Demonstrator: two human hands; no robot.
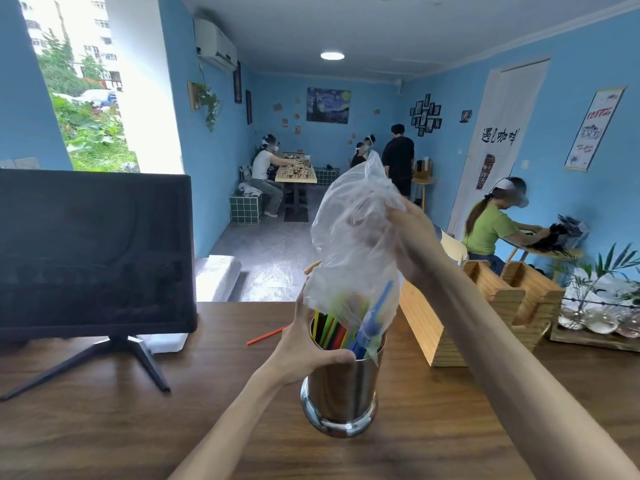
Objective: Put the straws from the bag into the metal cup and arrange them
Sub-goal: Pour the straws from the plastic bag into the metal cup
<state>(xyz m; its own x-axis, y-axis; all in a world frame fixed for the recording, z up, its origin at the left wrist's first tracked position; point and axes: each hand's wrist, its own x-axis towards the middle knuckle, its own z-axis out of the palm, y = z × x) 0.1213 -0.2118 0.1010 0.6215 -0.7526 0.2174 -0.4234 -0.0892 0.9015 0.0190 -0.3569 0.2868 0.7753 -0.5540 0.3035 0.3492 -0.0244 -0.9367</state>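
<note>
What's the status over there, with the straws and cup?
Left hand grips cup rim. Right hand pinches bag, upended over cup. Straws sliding in. One red straw loose on table.

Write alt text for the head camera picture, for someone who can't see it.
A right hand lifts a clear plastic bag off colourful straws standing in a metal cup, which the left hand grips at the rim. One red straw lies on the wooden table.
</note>
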